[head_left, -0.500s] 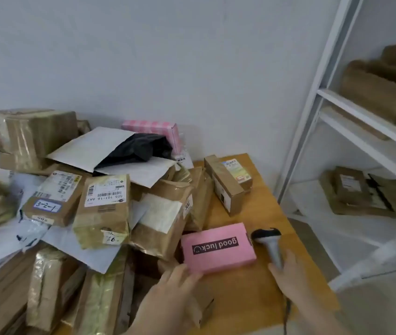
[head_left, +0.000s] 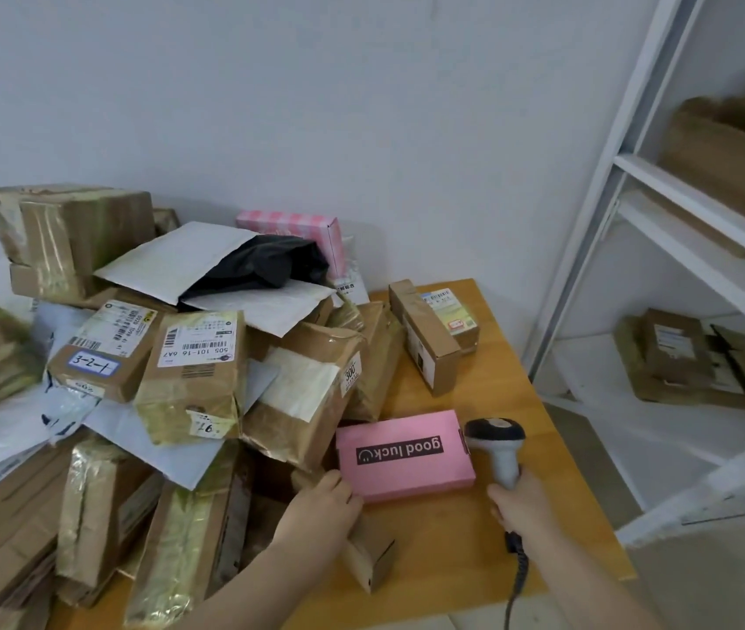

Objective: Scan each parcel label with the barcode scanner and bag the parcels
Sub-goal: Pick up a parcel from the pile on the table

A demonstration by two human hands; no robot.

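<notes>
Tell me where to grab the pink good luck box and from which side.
Grip the pink box by its near left corner, coming from the near left. It lies flat on the table; the barcode scanner crowds its right end, parcels crowd its far left, and the left hand holds that corner.

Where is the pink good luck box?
Head view, lower centre: the pink cardboard box lies on the wooden table, between the left hand and the grey barcode scanner.
</notes>
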